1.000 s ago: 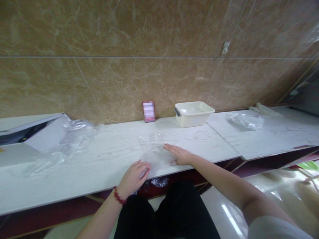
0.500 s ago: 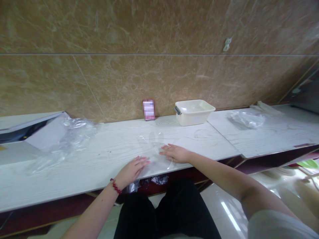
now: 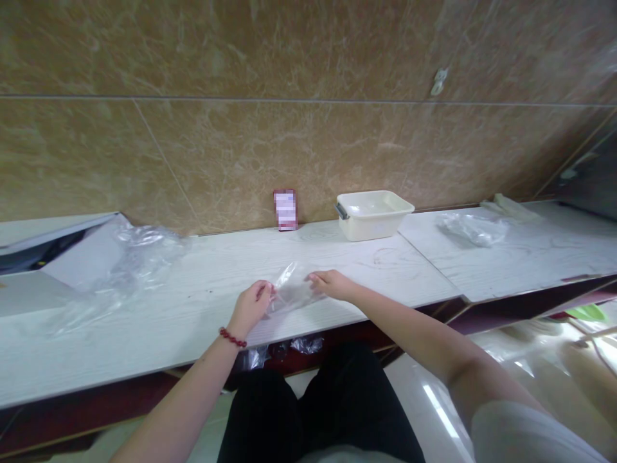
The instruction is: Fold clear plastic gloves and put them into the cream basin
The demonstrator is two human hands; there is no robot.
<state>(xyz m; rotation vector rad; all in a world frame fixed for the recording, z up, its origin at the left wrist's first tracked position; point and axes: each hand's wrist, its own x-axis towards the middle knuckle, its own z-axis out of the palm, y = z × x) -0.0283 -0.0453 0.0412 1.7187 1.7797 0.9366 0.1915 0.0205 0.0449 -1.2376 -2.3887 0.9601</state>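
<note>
A clear plastic bag [image 3: 294, 292] is stretched between my two hands just over the white wood-grain counter. My left hand [image 3: 253, 303], with a red bead bracelet at the wrist, pinches its left edge. On the opposite side my right hand [image 3: 331, 283] has its fingers closed on the bag's right edge. Through the thin plastic the counter shows, and I make out nothing inside it. Behind the hands, a cream plastic bin [image 3: 373, 222] with a grey handle stands by the wall.
Against the wall leans a small red-framed card [image 3: 286, 210]. At left, crumpled clear plastic [image 3: 144, 257] lies beside an open white box [image 3: 81, 257]. More clear bags [image 3: 475, 229] lie on the right. Below the front edge [image 3: 308, 335], a shelf holds plastic packets [image 3: 307, 345].
Both hands were spread flat over the bag on the counter. Now their fingers have closed on its edges, and the bag is lifted and creased between them.
</note>
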